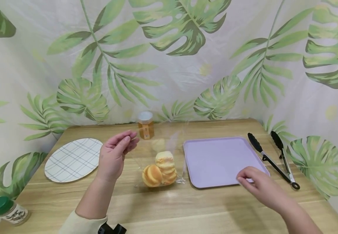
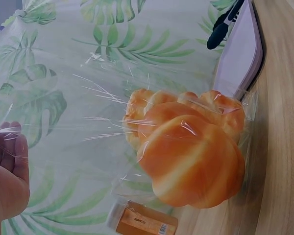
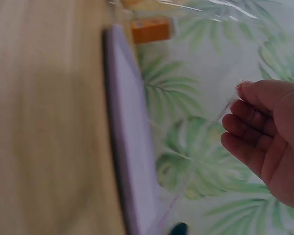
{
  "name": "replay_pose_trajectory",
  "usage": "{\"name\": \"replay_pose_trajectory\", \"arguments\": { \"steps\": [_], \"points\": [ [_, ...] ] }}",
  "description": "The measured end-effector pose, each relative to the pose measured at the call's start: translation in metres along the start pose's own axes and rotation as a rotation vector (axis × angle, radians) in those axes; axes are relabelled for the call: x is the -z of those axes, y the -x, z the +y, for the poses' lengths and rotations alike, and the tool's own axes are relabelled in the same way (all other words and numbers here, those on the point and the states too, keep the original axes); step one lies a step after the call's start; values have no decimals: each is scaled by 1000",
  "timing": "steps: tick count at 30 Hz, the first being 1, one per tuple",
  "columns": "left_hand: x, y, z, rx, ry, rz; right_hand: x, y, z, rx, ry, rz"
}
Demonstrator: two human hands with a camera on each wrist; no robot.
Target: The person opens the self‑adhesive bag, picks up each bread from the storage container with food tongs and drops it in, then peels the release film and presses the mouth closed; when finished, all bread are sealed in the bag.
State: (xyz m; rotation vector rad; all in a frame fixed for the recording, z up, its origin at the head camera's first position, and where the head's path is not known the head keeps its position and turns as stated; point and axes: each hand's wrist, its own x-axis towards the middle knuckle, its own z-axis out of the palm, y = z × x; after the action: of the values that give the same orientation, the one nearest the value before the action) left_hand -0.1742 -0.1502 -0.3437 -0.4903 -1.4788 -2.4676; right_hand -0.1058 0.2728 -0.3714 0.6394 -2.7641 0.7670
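Observation:
My left hand [image 1: 114, 154] pinches the upper left of a clear plastic bag [image 1: 183, 170] between thumb and fingers. Inside the bag are several golden bread buns [image 1: 152, 175]; a ridged round one [image 2: 196, 161] faces the left wrist camera. Whether the bag's bottom touches the table cannot be told. Over the near right part of the purple tray [image 1: 215, 162], my right hand [image 1: 259, 188] is apart from the bag, thumb against forefinger. A thin, faint clear strip [image 3: 226, 107] runs from its fingertips in the right wrist view.
On the wooden table [image 1: 186, 211], a white checked oval plate [image 1: 72, 161] lies left and a honey-coloured jar [image 1: 146, 126] stands at the back. Black-tipped tongs [image 1: 277, 165] lie spread at the right. A green-lidded shaker [image 1: 8, 211] sits front left. A leaf-print curtain [image 1: 180, 81] hangs behind.

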Motion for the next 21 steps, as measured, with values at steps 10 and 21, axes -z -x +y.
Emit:
{"name": "replay_pose_trajectory", "arguments": {
  "steps": [10, 21],
  "points": [
    [0, 0, 0, 6, -10, 2, -54, -8, 9, -23, -217, -139],
    [0, 0, 1, 0, -14, -8, -78, -7, 17, 12, -365, -179]
  ]
}}
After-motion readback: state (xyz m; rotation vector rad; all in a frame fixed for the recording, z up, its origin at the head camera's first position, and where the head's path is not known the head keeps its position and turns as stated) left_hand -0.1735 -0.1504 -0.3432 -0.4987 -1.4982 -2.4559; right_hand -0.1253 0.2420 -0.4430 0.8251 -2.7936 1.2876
